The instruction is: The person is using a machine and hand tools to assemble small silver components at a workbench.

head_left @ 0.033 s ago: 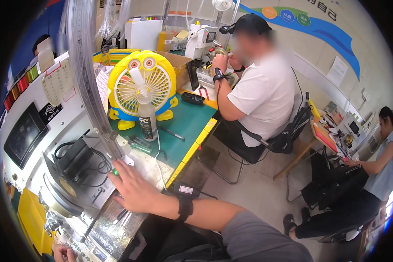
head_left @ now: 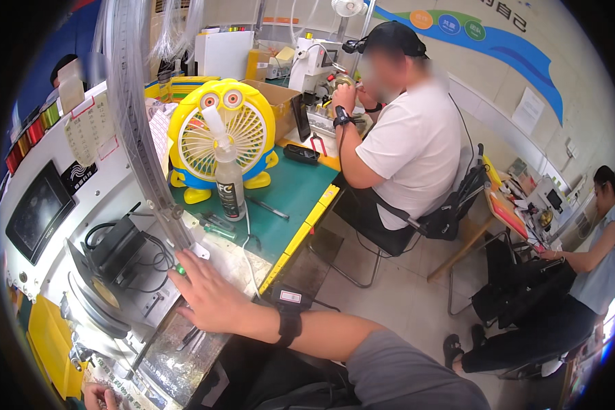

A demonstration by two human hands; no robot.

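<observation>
Right hand: lies palm down, fingers spread wide, at the front edge of the machine; the hand grips nothing that shows, and its place and pose match the earlier frame.
Green button: the small button sits at the index finger, on the machine's edge, as before; whether it is pressed I cannot tell.
Left hand: only part of this hand shows at the lower rim, fingers bent, same spot as earlier; whether it holds anything I cannot tell.
Wristband: black band around the right wrist, unmoved.
Machine: white housing along the left, with a dark screen and a round wheel below; the wheel stands where it stood.
Yellow tray: below the wheel, at left.
Green mat: beyond the right hand, bearing the yellow fan, a bottle before it and a pen, all unshifted.
Co-worker: seated past the mat, hands raised as before.
Far person: seated at right, position unchanged.
</observation>
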